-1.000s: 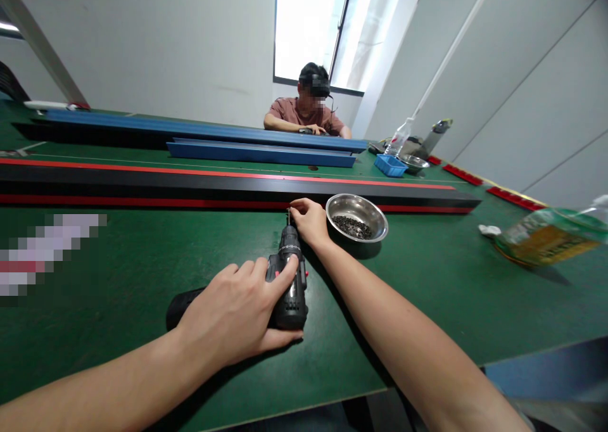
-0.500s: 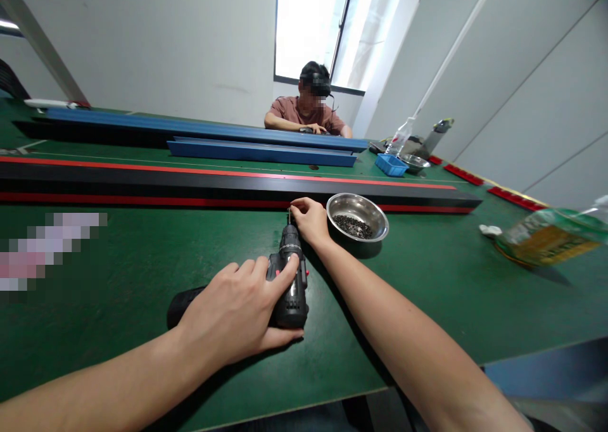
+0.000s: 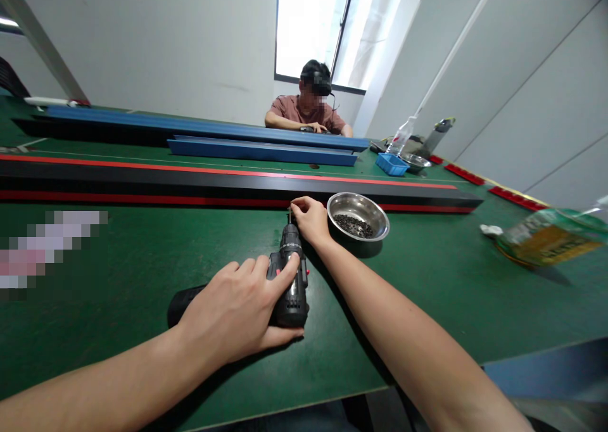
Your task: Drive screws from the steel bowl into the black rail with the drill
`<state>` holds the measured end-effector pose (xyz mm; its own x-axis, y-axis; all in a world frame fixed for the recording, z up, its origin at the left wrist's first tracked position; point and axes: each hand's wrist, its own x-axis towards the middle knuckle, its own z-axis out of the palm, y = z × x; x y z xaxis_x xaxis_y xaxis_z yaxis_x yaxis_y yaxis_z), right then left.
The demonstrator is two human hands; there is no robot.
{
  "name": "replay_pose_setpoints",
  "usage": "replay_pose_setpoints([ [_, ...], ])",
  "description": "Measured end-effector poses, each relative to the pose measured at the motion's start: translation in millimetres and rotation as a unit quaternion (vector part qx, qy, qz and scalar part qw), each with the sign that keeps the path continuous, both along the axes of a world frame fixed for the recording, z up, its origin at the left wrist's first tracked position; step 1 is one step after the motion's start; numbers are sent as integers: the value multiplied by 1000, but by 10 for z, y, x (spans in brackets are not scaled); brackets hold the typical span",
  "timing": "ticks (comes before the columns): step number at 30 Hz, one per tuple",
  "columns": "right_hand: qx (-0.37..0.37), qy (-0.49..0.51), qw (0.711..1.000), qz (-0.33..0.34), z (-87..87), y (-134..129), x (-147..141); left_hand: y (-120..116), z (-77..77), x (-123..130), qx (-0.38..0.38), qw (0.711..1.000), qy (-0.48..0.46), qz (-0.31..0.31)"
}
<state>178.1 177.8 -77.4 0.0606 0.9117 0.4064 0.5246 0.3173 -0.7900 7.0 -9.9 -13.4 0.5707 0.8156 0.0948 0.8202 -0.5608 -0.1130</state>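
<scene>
A black cordless drill (image 3: 293, 292) lies on its side on the green table, its bit pointing at the long black bar with red edges (image 3: 228, 187). My left hand (image 3: 237, 308) is wrapped over the drill's body and handle. At the tip of the bit, against the bar's near side, the fingers of my right hand (image 3: 310, 218) are pinched together; what they hold is too small to make out. Just right of that hand stands a steel bowl (image 3: 375, 211) with many small dark screws (image 3: 352, 225) in it.
Blue bars (image 3: 261, 151) lie behind the black one. A blue basket (image 3: 392, 164), a clear bottle (image 3: 403, 134) and another steel bowl stand at the back right. A green-and-yellow plastic container (image 3: 551, 235) is at the right. Across the table (image 3: 427, 273) sits a person (image 3: 308, 106).
</scene>
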Motion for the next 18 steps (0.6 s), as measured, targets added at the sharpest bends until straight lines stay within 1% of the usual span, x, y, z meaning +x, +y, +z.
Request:
replay_pose_setpoints([
  [12, -3, -5, 1000, -4, 28, -31, -12, -9, -5, -8, -3, 1000, -1, 1],
  [18, -8, -9, 1000, -3, 14, -15, -14, -5, -6, -11, -3, 1000, -6, 2],
])
